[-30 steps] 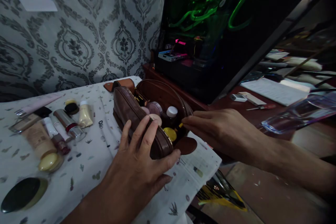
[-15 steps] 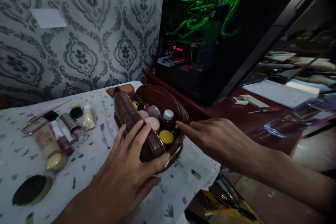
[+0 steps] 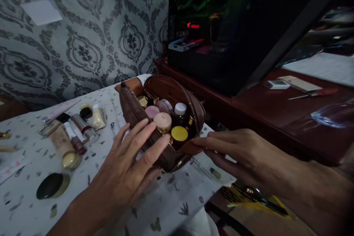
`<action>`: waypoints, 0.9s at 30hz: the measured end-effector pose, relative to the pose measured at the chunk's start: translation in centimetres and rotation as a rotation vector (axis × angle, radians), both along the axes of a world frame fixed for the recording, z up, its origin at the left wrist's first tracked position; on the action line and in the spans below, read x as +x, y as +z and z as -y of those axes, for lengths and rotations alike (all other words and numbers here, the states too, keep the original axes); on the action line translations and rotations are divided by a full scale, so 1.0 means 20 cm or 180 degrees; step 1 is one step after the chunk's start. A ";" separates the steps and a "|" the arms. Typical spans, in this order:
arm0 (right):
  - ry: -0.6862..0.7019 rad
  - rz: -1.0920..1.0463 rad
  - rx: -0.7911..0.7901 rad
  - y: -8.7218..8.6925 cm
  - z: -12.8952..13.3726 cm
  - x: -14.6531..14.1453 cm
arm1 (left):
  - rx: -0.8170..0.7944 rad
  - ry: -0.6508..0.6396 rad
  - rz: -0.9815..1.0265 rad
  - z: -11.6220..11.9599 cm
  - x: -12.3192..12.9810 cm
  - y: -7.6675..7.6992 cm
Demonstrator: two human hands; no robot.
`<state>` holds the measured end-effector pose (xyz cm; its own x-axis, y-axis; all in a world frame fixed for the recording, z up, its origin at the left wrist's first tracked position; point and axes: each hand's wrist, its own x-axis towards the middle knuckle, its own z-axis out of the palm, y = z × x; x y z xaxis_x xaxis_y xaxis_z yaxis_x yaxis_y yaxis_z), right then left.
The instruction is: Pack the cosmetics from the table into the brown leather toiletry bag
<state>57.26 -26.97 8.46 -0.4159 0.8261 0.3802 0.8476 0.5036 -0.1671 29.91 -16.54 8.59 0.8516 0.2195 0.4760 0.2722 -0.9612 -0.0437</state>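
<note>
An unzipped brown leather bag (image 3: 132, 107) stands on the patterned white cloth, full of jars and bottles. Inside are a yellow-lidded jar (image 3: 179, 133), a beige-lidded jar (image 3: 162, 121), a pink round item (image 3: 152, 111) and a dark bottle with a white cap (image 3: 180, 108). My left hand (image 3: 124, 162) rests with spread fingers over the bag's near left side. At the bag's right end, my right hand (image 3: 238, 149) pinches a brown flap of its edge between thumb and fingers.
Tubes, a silver bottle (image 3: 81, 125) and a dark round compact (image 3: 50, 186) lie left of the bag. Behind stands a black computer case (image 3: 221, 59) on a red-brown desk (image 3: 254, 118). A screwdriver (image 3: 326, 92) and a small white box (image 3: 277, 84) lie right.
The view has shifted. My right hand has moved from inside the bag's right rim to its near right end, where it now grips the flap. My left hand stays on the bag.
</note>
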 end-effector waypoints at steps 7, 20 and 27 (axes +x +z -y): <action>0.0153 -0.0314 0.0597 -0.15 0.01 0.01 | -0.0087 0.0103 0.0072 -0.01 0.01 -0.04; -0.0004 -0.0692 0.0728 -0.29 0.04 0.01 | -0.0056 0.0283 0.0558 -0.01 0.01 -0.13; -0.0711 -0.1271 0.0851 -0.34 0.05 -0.05 | -0.0034 0.0171 0.0838 -0.02 0.03 -0.18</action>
<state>56.33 -27.91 1.64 -0.0206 0.7306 0.6825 0.8357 0.3873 -0.3893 30.43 -16.22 5.08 0.6857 0.2671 0.6771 0.3234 -0.9452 0.0454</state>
